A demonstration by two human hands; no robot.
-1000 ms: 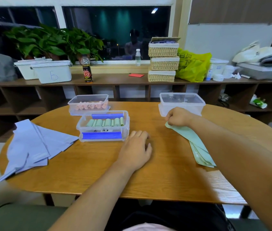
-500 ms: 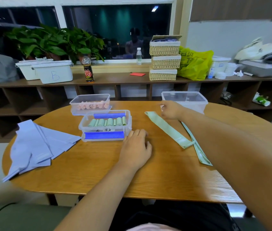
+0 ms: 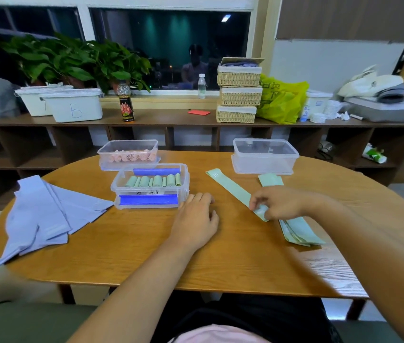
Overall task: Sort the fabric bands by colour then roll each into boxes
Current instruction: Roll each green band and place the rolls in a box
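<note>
A green band [image 3: 233, 188] lies flat on the table [image 3: 126, 243], right of the box [image 3: 185, 180] of green rolls. Its long axis slants from its far end back rightward. The right hand [image 3: 280, 204] pinches its near end; the left hand [image 3: 196, 221] rests flat, fingers relaxed, just beside the box.

Handwritten "6" on white bin [image 3: 73, 107]

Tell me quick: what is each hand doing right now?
Left hand: open, resting flat on the table, holding nothing.
Right hand: pinching the near end of a green band.
</note>
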